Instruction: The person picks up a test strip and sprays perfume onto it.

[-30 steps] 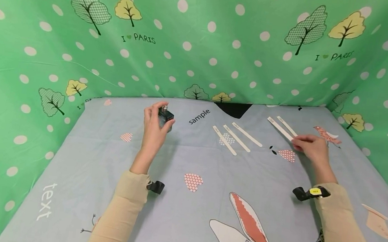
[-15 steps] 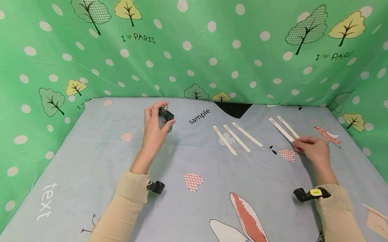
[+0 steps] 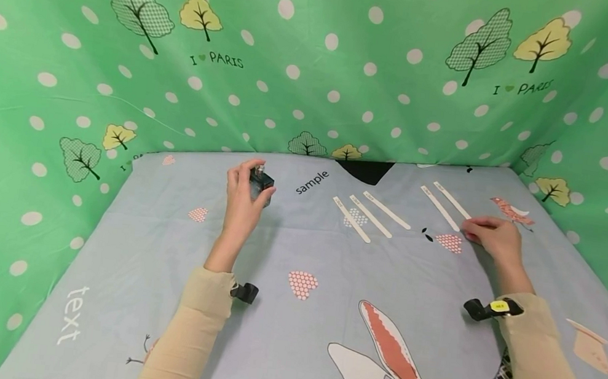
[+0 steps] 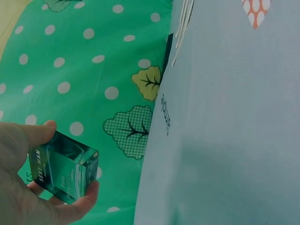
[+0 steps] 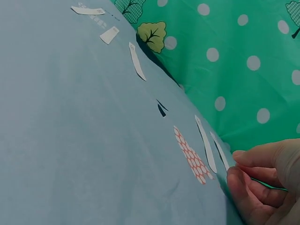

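Gripping the bottle (image 4: 68,164) in our left hand (image 3: 242,198), we are drawing our right hand (image 3: 498,238) off the nearer strip (image 3: 440,208), seemingly placed, any pinch on the farther strip (image 3: 452,200) unclear.
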Available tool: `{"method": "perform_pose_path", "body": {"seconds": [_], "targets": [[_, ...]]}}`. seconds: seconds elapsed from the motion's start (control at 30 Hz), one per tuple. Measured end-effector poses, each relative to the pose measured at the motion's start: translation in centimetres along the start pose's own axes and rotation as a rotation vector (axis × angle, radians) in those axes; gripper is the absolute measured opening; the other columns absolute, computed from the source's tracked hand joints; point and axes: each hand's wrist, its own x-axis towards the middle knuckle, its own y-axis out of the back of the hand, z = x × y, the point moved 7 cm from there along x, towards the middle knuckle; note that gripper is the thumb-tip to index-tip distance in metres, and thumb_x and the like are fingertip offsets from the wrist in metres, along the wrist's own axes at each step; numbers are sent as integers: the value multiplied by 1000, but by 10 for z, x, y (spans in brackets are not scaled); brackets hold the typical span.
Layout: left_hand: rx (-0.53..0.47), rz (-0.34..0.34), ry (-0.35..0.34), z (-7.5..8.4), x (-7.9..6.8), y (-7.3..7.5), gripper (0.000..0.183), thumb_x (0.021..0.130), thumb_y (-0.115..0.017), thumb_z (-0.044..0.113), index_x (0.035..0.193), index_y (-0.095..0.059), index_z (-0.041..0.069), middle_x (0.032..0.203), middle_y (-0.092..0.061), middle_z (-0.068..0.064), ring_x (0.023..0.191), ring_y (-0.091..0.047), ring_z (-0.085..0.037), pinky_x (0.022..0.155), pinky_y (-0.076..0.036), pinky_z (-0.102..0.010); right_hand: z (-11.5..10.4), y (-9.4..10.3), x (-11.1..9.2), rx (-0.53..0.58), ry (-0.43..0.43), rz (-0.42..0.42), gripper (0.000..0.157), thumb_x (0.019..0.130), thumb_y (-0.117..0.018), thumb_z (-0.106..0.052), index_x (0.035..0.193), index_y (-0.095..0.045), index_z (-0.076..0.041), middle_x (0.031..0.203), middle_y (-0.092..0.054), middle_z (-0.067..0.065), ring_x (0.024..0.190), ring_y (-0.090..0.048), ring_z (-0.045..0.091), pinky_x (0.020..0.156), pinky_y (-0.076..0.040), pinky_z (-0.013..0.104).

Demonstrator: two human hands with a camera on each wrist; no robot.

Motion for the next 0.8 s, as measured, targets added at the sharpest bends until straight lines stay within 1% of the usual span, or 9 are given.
{"method": "perform_pose_path", "body": {"seconds": [0.17,0.33,0.57,0.63,0.8], "targets": [[3,5,-2,0,1,0,54,95,-68,18,142,-42,26,141,-33,-19,136,-40,-38,111,-41,-56,-1,2,-3,24,13,-9,43,94,-68,-28,123,-61,3,62,-57,-31,62,-61,-12,62,-54,11],[9,9,-13,1,2,0,54,95,-68,18,142,-42,26,141,-34,-20,136,-40,-38,111,-41,-55,-4,3,-4,44,22,-9,37,94,-69,-28,118,-63,0,62,-58,-30,63,-62,-11,62,-55,12],[12,7,-15,2,2,-1,53,95,-68,19,141,-43,27,140,-34,-20,135,-40,-37,110,-42,-55,-5,2,-5,88,16,-29,20,93,-70,-27,104,-66,-10,64,-61,-28,63,-63,-10,63,-55,13],[13,6,-18,3,2,-1,54,94,-68,18,141,-43,27,140,-34,-20,135,-40,-38,110,-42,-55,-6,1,-6,78,14,-29,22,93,-70,-28,106,-66,-9,64,-60,-28,63,-62,-10,63,-55,13],[10,-2,-18,5,1,-1,54,95,-68,18,141,-42,26,141,-33,-19,136,-40,-38,110,-42,-55,-12,-2,-10,49,31,-25,38,94,-68,-29,119,-63,0,64,-59,-30,64,-61,-11,64,-54,12]]}}
